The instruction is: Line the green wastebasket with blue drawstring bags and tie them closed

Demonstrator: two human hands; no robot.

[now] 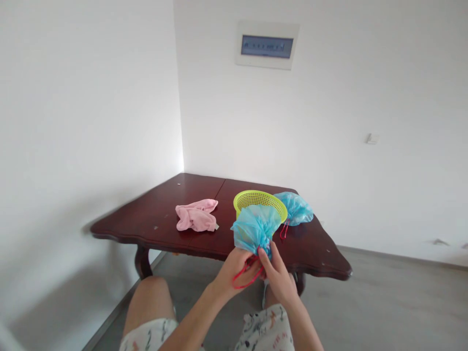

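A translucent blue plastic drawstring bag is gathered at its neck between my two hands, at the table's front edge. My left hand is closed on the bag's neck from the left, with a loop of red drawstring hanging over its fingers. From the right, my right hand pinches the same gathered neck and the red cord. Behind the bag stands a yellow-green plastic basket with a perforated wall, partly covered by the bag. Some fingertips are hidden behind the plastic.
The dark red wooden table stands against the wall in the corner. A pink cloth lies crumpled left of the basket. Right of it is another blue drawstring bag with red cords. My knees are below the table's front edge.
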